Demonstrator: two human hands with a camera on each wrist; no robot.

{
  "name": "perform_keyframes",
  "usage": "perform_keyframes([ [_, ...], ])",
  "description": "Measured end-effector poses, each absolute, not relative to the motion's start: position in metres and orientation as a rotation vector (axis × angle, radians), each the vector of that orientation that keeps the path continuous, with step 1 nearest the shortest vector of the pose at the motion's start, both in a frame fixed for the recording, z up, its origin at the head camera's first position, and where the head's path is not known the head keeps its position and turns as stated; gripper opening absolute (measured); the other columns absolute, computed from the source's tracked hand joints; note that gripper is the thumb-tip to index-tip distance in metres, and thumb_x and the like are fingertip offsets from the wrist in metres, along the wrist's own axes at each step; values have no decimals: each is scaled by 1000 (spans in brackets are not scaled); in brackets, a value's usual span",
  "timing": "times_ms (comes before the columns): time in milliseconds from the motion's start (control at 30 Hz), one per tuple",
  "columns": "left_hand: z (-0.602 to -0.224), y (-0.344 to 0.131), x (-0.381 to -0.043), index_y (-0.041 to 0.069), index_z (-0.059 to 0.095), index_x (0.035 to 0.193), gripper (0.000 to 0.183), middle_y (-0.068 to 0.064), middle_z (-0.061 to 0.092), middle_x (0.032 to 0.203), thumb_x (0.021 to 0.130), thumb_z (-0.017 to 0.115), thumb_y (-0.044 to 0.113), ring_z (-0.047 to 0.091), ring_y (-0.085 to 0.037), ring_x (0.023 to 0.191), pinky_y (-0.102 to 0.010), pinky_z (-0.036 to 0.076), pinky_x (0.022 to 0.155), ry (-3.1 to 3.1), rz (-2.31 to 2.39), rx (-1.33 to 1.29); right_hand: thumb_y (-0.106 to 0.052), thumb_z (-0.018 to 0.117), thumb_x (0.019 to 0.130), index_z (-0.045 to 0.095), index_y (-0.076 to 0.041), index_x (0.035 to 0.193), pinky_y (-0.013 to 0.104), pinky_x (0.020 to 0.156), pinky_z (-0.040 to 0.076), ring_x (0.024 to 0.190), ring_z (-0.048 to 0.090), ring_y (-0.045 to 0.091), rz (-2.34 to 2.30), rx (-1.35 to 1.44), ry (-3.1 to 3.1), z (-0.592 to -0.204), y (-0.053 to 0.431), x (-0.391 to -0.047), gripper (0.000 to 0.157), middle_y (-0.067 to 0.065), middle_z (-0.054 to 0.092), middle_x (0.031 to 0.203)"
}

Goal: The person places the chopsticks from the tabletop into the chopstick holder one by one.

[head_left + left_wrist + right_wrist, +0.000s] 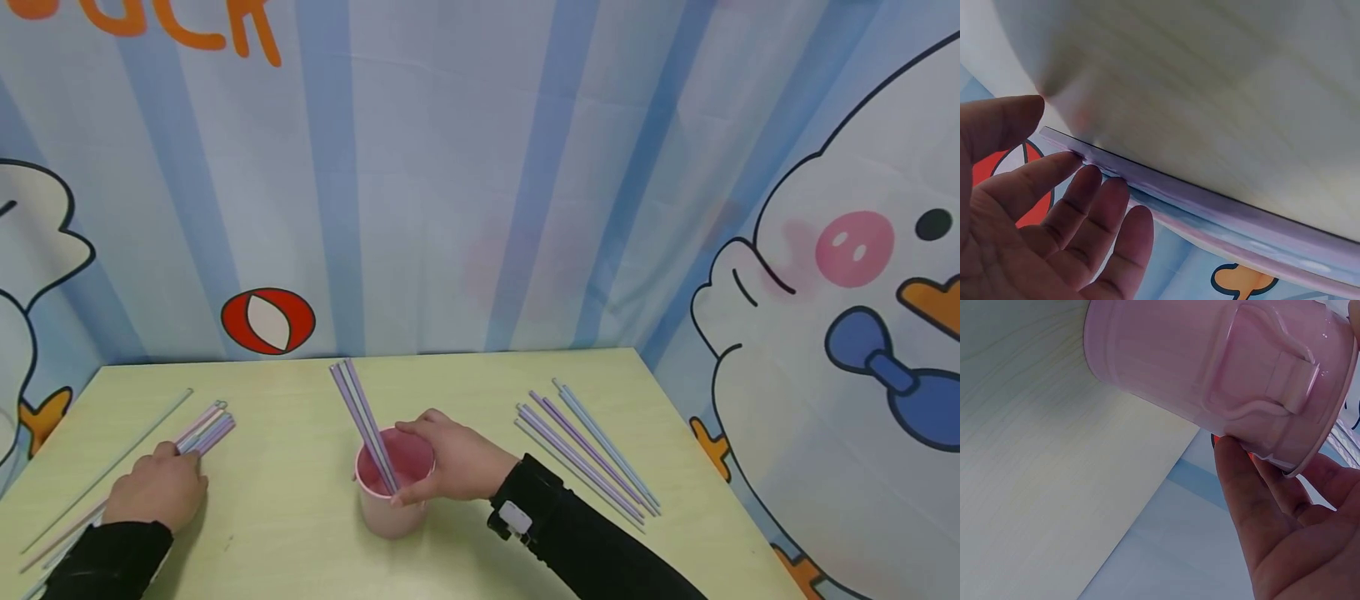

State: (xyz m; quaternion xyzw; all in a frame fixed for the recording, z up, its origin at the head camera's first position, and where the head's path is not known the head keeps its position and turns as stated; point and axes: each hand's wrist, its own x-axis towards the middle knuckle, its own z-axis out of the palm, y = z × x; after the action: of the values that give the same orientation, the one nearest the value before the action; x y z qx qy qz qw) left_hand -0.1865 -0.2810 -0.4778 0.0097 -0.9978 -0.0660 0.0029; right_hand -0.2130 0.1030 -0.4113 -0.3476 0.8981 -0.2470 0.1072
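My right hand (457,462) grips a pink pail (393,512) by its rim, thumb on the near side and fingers at the far side. Several purple and pale straws (363,425) lean out of the pail to the left. In the right wrist view, the pail's wire handle (1216,381) hangs against its wall. At the left of the table, my left hand (157,487) is over a row of pastel straws (206,433). In the left wrist view its fingertips (1116,187) touch the purple and blue straws (1210,203), with the thumb held apart.
To the right lies a loose group of purple and blue straws (588,454) on the pale wooden table (285,517). A pale green straw (112,467) lies left of my left hand. Behind the table hangs a striped cartoon curtain (442,183).
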Motion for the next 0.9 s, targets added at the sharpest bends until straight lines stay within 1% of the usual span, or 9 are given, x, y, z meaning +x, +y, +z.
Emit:
perform_keyframes([
  [300,-482,-278,-185,-11,59,102,32,-30,50,91,83,64,13,51,-42,75,-58,48,58,-3094,-198,-20,-58,78,67,45,-13,140,18,84,50,97,54,8,-723,-1009,2644,-411,103,-213,92,0,51,117],
  [467,-485,-273,-184,-11,61,100,31,-30,53,90,80,66,12,55,-46,78,-59,49,67,-3037,-166,-77,-59,78,67,45,-13,140,19,84,50,98,54,8,-722,-1007,2641,-410,103,-213,93,0,51,117],
  [533,-485,-271,-185,-10,62,100,29,-28,55,88,80,66,11,56,-46,79,-58,50,68,-3038,-173,-95,-59,78,67,45,-13,140,19,84,50,98,54,8,-723,-1006,2641,-410,103,-213,93,0,51,117],
  [600,-485,-268,-185,-9,63,98,26,-25,56,85,82,66,10,57,-44,78,-57,51,67,-3050,-185,-105,-59,78,67,45,-13,140,19,84,50,98,53,8,-726,-1003,2639,-409,102,-213,92,0,51,117],
  [733,-484,-261,-185,-5,63,92,14,-16,58,76,85,61,7,58,-35,70,-53,52,61,-3058,-235,-132,-59,78,67,45,-13,140,20,84,50,98,53,8,-726,-994,2635,-409,102,-213,92,0,52,117],
  [900,-486,-252,-185,-3,63,92,9,-13,59,73,86,60,3,57,-29,68,-50,51,61,-3062,-241,-145,-59,78,67,45,-13,140,19,84,50,98,53,8,-727,-991,2634,-409,102,-213,92,0,52,117],
])
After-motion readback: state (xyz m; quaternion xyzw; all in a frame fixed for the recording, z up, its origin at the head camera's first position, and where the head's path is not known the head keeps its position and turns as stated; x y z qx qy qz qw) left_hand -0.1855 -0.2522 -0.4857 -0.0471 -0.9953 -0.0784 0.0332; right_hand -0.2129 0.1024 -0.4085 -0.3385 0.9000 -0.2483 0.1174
